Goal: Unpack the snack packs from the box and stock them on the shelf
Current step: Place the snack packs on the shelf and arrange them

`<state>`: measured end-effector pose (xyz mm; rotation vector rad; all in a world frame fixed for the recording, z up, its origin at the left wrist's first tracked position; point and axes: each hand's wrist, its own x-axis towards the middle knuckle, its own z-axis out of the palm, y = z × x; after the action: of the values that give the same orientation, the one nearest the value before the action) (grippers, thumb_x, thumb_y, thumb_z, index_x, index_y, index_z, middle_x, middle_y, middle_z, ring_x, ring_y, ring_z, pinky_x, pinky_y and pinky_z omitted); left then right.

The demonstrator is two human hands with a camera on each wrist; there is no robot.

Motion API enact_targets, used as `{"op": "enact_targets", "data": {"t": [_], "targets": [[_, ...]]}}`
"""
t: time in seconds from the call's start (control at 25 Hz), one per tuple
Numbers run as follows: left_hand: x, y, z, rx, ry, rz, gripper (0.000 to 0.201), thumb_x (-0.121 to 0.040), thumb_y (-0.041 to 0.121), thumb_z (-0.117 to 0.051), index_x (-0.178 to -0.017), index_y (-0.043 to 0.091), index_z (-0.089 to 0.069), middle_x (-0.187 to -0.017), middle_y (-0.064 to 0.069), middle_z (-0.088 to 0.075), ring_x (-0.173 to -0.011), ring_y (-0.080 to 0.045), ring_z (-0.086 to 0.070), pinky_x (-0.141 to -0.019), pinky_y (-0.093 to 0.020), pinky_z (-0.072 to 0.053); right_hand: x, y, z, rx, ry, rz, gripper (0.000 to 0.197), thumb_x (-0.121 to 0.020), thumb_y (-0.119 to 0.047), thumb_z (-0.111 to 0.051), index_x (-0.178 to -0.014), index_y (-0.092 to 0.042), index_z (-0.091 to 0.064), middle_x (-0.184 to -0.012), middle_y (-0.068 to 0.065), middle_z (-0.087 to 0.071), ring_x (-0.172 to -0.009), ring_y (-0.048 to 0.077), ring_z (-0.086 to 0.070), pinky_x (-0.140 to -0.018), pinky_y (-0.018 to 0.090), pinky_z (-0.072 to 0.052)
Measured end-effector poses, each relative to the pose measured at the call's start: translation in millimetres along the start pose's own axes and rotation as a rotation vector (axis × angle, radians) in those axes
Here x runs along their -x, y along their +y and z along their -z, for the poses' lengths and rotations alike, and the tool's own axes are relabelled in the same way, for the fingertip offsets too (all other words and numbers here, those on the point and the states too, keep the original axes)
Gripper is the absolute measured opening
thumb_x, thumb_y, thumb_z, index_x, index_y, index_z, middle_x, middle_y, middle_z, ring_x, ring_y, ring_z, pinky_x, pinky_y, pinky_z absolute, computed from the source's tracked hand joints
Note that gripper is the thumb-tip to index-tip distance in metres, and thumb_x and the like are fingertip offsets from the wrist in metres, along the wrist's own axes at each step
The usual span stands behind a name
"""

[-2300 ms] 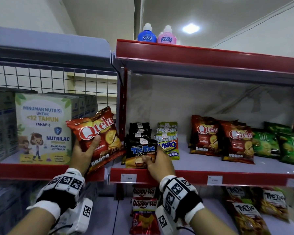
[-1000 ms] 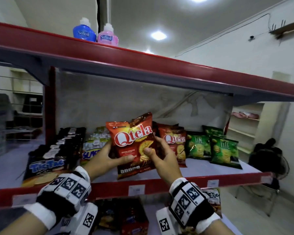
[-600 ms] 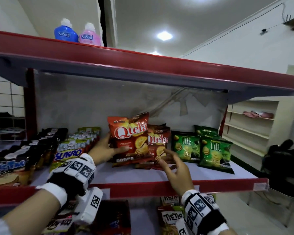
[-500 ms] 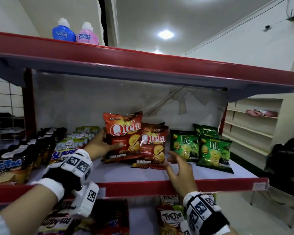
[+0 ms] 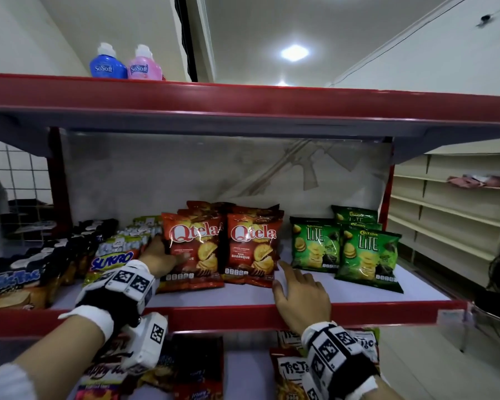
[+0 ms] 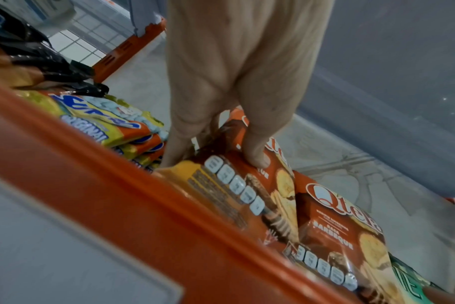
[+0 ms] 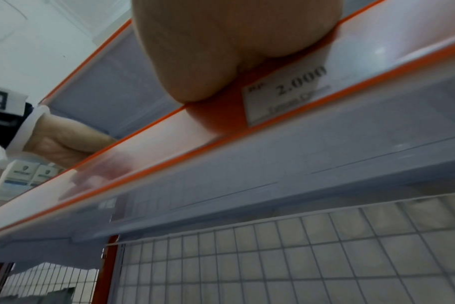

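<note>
My left hand (image 5: 159, 254) pinches the left Qtela pack (image 5: 192, 249), thumb on its face, fingers behind, holding it upright at the row's front on the shelf (image 5: 243, 313). My right hand (image 5: 300, 295) lies relaxed, fingers straight, beside the neighbouring Qtela pack (image 5: 251, 246), holding nothing.

On top of the shelving unit stood a blue bottle (image 5: 108, 63) and a pink bottle (image 5: 143, 64), side by side and touching. A ceiling light (image 5: 294, 52) was shining above. A wire grid panel (image 5: 15, 166) was at the left side. At the far right there was a cream rack (image 5: 451, 203), and some pink item (image 5: 478, 181) lay on it.
</note>
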<state>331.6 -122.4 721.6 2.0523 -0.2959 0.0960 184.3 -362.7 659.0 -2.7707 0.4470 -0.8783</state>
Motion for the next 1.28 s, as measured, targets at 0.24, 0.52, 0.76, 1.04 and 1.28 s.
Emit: {"op": "enact_targets", "data": {"t": [0.24, 0.52, 0.76, 1.04, 1.28], "targets": [[-2.0, 0.3, -24.8, -0.123, 0.027, 0.090, 0.082, -0.087, 0.027, -0.068, -0.148, 0.002, -0.019, -0.149, -0.018, -0.036, -0.137, -0.035, -0.036, -0.112, -0.042, -0.032, -9.6, -2.7, 7.9, 0.016, -0.308, -0.043, 0.064, -0.092, -0.060, -0.025, -0.149, -0.038, -0.008, -0.137, 0.006, -0.053, -0.125, 0.026, -0.045, -0.099, 0.038, -0.034], [-4.5, -1.8, -40.1, -0.153, 0.054, 0.063, 0.083, -0.091, 0.034, -0.059, -0.149, 0.006, -0.006, -0.147, -0.023, -0.037, -0.132, -0.040, -0.040, -0.108, -0.043, -0.034, -29.7, -0.3, 10.4, -0.163, -0.477, -0.108, 0.074, -0.088, -0.058, -0.045, -0.149, -0.038, -0.006, -0.151, -0.003, -0.036, -0.137, 0.027, -0.035, -0.112, 0.043, -0.023], [-4.2, 4.5, -41.3, -0.141, -0.007, 0.048, 0.130, -0.057, 0.085, -0.053, -0.151, 0.010, -0.003, -0.150, -0.020, -0.033, -0.134, -0.041, -0.036, -0.110, -0.039, -0.031, -45.2, 0.9, 3.1, -0.200, -0.444, -0.121, 0.072, -0.091, -0.052, -0.047, -0.149, -0.038, -0.008, -0.155, -0.003, -0.028, -0.139, 0.025, -0.033, -0.113, 0.039, -0.027], [-16.9, -2.8, -32.5, -0.032, -0.036, 0.143, 0.105, -0.080, 0.032, -0.074, -0.151, 0.017, 0.003, -0.150, -0.013, -0.036, -0.134, -0.034, -0.040, -0.111, -0.042, -0.034, -41.5, 6.1, -3.4, -0.364, -0.308, -0.190, 0.069, -0.087, -0.048, -0.057, -0.145, -0.041, -0.021, -0.147, 0.002, -0.042, -0.129, 0.028, -0.046, -0.108, 0.041, -0.036], [0.7, 1.4, -11.8, -0.145, 0.001, 0.127, 0.104, -0.078, 0.035, -0.075, -0.151, 0.016, -0.003, -0.155, -0.015, -0.024, -0.140, -0.034, -0.030, -0.113, -0.043, -0.031, -30.2, 2.1, -2.8, -0.455, 0.010, -0.146, 0.047, -0.087, -0.035, -0.061, -0.132, -0.029, -0.048, -0.125, 0.006, -0.061, -0.115, 0.029, -0.055, -0.089, 0.032, -0.043]]}}
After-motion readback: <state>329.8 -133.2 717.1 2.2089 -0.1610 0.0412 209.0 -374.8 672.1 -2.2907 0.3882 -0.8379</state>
